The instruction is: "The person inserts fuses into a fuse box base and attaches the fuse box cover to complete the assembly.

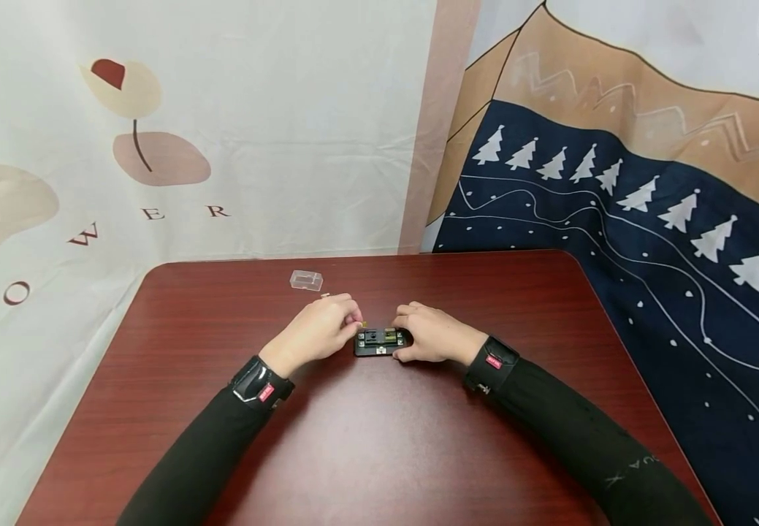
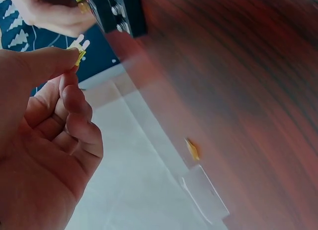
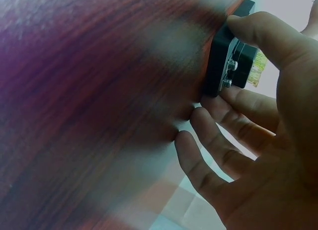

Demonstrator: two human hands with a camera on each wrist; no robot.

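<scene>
A small yellow blade fuse (image 2: 80,56) with two pale prongs is pinched between the thumb and forefinger of my left hand (image 1: 320,327). Close to its right, a black fuse block (image 1: 371,352) with metal screws sits on the table. My right hand (image 1: 438,334) holds the block by its right end, the thumb on the near edge and fingertips at the far side. A yellow fuse (image 3: 257,70) stands in the block's right part. In the right wrist view the other fingertips reach down to the tabletop.
A clear plastic box (image 1: 306,280) lies near the table's back edge, left of the block. Beside it is a small amber piece (image 2: 193,149). The reddish-brown table (image 1: 379,446) backs onto hanging printed cloth (image 1: 313,146).
</scene>
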